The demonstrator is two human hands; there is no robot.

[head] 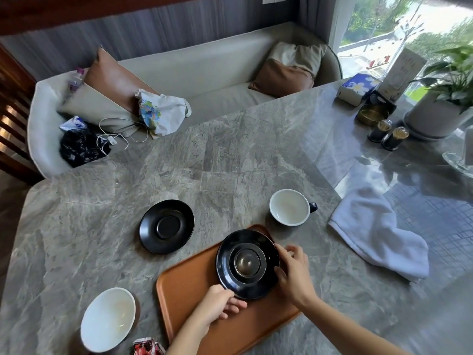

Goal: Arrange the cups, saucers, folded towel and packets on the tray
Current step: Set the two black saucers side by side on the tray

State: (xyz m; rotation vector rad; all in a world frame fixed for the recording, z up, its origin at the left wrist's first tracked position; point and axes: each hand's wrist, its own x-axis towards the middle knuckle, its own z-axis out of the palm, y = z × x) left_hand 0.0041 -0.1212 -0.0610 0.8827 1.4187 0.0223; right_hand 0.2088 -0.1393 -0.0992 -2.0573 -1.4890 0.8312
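A black saucer rests on the far end of the brown tray. My left hand grips its near rim and my right hand grips its right rim. A second black saucer lies on the table left of the tray. One white-lined dark cup stands beyond the tray, and another cup tilts at the near left. A crumpled white towel lies to the right. A red packet peeks in at the bottom edge.
The grey marble table carries a potted plant, two small dark jars, a brass dish and a tissue box at the far right. Behind stands a sofa with cushions, bags and a cable.
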